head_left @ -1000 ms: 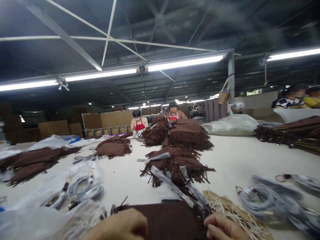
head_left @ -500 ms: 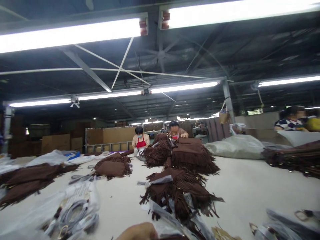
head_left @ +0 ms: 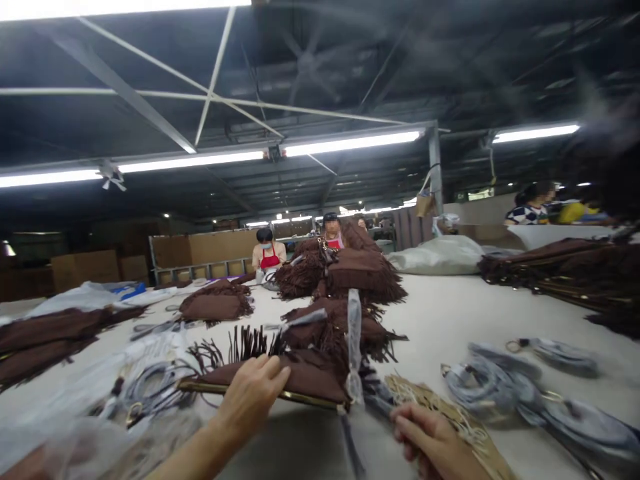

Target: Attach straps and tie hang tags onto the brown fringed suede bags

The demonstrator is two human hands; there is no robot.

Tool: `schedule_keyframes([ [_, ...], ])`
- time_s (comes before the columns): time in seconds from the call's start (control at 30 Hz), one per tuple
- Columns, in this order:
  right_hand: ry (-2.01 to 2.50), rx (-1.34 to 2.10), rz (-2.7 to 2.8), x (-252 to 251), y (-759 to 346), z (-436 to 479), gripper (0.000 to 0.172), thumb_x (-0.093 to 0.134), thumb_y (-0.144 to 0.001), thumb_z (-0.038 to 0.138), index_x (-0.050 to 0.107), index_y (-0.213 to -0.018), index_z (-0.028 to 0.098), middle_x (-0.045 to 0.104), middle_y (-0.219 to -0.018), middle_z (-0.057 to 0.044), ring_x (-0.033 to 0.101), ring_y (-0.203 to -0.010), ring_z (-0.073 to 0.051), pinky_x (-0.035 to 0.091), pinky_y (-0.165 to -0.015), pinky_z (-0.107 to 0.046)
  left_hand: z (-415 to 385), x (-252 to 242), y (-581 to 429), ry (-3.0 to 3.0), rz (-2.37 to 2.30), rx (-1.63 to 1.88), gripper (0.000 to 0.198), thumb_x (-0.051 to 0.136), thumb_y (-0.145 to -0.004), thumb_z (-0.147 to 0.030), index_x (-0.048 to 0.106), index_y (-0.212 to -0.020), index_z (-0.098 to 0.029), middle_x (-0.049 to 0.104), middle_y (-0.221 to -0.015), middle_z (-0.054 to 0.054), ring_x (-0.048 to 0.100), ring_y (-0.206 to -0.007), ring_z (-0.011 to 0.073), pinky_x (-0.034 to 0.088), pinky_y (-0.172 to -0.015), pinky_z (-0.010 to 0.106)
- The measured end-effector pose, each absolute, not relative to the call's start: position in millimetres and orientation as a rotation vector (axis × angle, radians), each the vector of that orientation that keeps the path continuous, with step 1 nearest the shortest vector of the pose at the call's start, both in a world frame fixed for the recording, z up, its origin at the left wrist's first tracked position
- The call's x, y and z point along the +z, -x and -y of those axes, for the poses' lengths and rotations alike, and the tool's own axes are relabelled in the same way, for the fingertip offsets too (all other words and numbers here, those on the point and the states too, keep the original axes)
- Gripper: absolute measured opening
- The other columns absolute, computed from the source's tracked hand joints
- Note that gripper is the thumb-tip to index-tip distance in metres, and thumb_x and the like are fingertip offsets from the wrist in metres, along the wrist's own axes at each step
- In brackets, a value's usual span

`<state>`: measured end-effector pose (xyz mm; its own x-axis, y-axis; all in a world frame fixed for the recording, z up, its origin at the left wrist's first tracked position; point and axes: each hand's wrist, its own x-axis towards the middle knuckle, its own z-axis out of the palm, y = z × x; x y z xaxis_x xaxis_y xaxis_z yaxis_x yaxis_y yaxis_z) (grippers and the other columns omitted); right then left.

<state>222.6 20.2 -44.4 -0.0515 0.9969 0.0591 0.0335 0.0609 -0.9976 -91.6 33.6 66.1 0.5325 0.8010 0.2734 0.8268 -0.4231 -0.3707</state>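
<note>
In the head view my left hand (head_left: 257,383) grips a dark brown fringed bag (head_left: 313,377) near its gold zipper edge, fingers lying over the fabric. The fringe stands up along the bag's far side. A plastic-wrapped strip (head_left: 354,340) hangs at the bag's right end, twisted at a gold fitting. My right hand (head_left: 425,430) is right of the bag with its fingers curled together. A dark wrapped strap runs toward these fingertips, but what they pinch is blurred. Just beyond that hand lies brown paper with pale cords (head_left: 463,423).
Plastic-wrapped coiled straps (head_left: 485,387) lie to the right, more coils (head_left: 150,387) to the left. Brown fringed bags are piled mid-table (head_left: 360,273) and at the right edge (head_left: 560,267). Co-workers (head_left: 270,253) sit across the white table (head_left: 430,313).
My left hand has come up into view with a fringed bag in it, and my right hand has entered at the lower right. The view has tilted down and turned right.
</note>
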Motion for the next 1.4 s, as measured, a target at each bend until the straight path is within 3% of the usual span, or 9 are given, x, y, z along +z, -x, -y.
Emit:
schedule_keyframes([
  [0.1, 1.195, 1.160, 1.355, -36, -215, -12, 0.042, 0.065, -0.066, 0.058, 0.058, -0.077, 0.018, 0.059, -0.065, 0.002, 0.056, -0.054, -0.012, 0.036, -0.040, -0.017, -34, 13, 102, 2.414, 1.403, 0.021, 0.019, 0.047, -0.095, -0.014, 0.063, -0.103, -0.020, 0.061, -0.098, 0.007, 0.055, -0.093, 0.0241, 0.045, -0.083, 0.036],
  [0.3, 1.295, 0.977, 1.640, -42, -205, -8, 0.027, 0.050, -0.081, 0.044, 0.058, -0.080, 0.019, 0.060, -0.066, 0.002, 0.057, -0.056, -0.013, 0.041, -0.047, -0.022, -20, -9, 112, 2.554, 1.517, 0.137, 0.048, 0.042, -0.087, -0.004, 0.052, -0.132, -0.018, 0.057, -0.115, 0.013, 0.053, -0.103, 0.0285, 0.045, -0.090, 0.044],
  [0.43, 1.228, 0.518, 1.963, -49, -188, -9, 0.027, 0.044, -0.085, 0.021, 0.065, -0.100, 0.020, 0.071, -0.098, -0.006, 0.066, -0.087, -0.020, 0.051, -0.082, -0.034, -1, -3, 86, 2.710, 1.392, 0.023, 0.066, 0.051, -0.080, -0.005, 0.040, -0.141, -0.026, 0.053, -0.122, 0.011, 0.052, -0.107, 0.0270, 0.045, -0.094, 0.042],
  [0.53, 1.187, 0.358, 2.170, -52, -171, -13, 0.047, 0.042, -0.079, 0.009, 0.061, -0.122, 0.019, 0.063, -0.128, -0.009, 0.059, -0.117, -0.022, 0.046, -0.100, -0.034, 7, -11, 49, 2.764, 1.097, -0.017, 0.037, 0.052, -0.090, -0.015, 0.053, -0.126, -0.024, 0.057, -0.111, 0.009, 0.055, -0.096, 0.0256, 0.050, -0.080, 0.038],
  [0.73, 1.412, -0.134, 2.484, -55, -150, -28, 0.045, 0.044, -0.084, 0.004, 0.060, -0.122, 0.021, 0.056, -0.138, -0.012, 0.068, -0.104, -0.022, 0.055, -0.080, -0.028, -12, -24, 22, 2.867, 0.706, 0.033, 0.014, 0.050, -0.096, -0.024, 0.061, -0.090, -0.019, 0.064, -0.103, 0.005, 0.061, -0.088, 0.0210, 0.047, -0.063, 0.028],
  [0.9, 1.390, -0.337, 2.590, -52, -138, -37, 0.018, 0.051, -0.088, 0.007, 0.063, -0.092, 0.020, 0.070, -0.094, -0.005, 0.070, -0.085, -0.021, 0.054, -0.063, -0.025, -24, -19, 60, 3.093, 0.850, -0.172, 0.015, 0.048, -0.093, -0.012, 0.059, -0.087, -0.021, 0.066, -0.098, 0.000, 0.061, -0.087, 0.0150, 0.044, -0.074, 0.021],
  [1.13, 1.425, -0.450, 2.594, -44, -144, -57, 0.026, 0.045, -0.088, -0.001, 0.059, -0.093, 0.020, 0.068, -0.089, -0.004, 0.070, -0.077, -0.017, 0.049, -0.057, -0.020, -7, 4, 152, 2.981, 1.006, -0.182, 0.026, 0.039, -0.094, -0.012, 0.049, -0.071, -0.021, 0.063, -0.081, 0.000, 0.056, -0.076, 0.0163, 0.041, -0.069, 0.025],
  [1.27, 1.474, -0.462, 2.580, -39, -150, -66, 0.029, 0.041, -0.087, -0.003, 0.059, -0.092, 0.019, 0.068, -0.092, -0.006, 0.071, -0.075, -0.018, 0.050, -0.056, -0.021, 7, 2, 225, 2.993, 1.250, -0.297, 0.030, 0.037, -0.090, -0.008, 0.062, -0.095, -0.024, 0.069, -0.106, 0.002, 0.060, -0.096, 0.0186, 0.045, -0.087, 0.029],
  [1.4, 1.414, -0.474, 2.572, -45, -143, -56, 0.043, 0.037, -0.079, -0.010, 0.061, -0.103, 0.016, 0.060, -0.126, -0.016, 0.072, -0.080, -0.020, 0.053, -0.056, -0.023, 41, 3, 272, 2.916, 1.585, -0.528, 0.058, 0.035, -0.085, -0.005, 0.049, -0.137, -0.026, 0.055, -0.140, 0.004, 0.050, -0.127, 0.0203, 0.038, -0.109, 0.038],
])
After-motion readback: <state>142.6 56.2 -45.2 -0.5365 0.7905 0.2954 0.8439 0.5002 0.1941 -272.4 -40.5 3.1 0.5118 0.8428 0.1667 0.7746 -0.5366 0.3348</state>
